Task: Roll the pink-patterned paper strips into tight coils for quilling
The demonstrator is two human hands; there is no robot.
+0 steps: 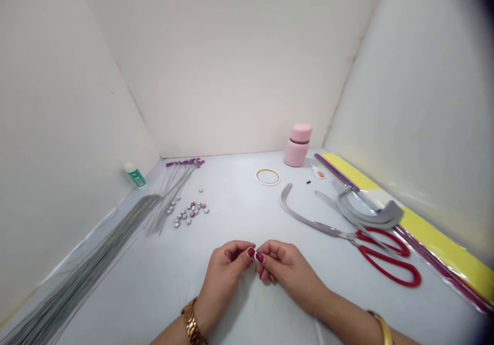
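Observation:
My left hand [230,265] and my right hand [283,267] meet at the front middle of the table, thumb pressed to fingers on each. A tiny pale bit shows between the fingertips, too small and covered to name. Ahead and to the left lies a loose group of small silver and pink star-like pieces [193,210]. Right of my right hand rest scissors with red handles [389,268], their blades apart. Curled grey strips [386,216] lie over and beside them, and one long curved strip [295,212] reaches toward the middle.
Grey wires [96,257] run along the left edge, beside purple-tipped stems [185,163]. A green-labelled white tube [135,174] is by the left wall. Behind stand a pink flask [298,147], a ring [267,177] and a small glue tube [318,172]. Yellow sheets [432,232] line the right.

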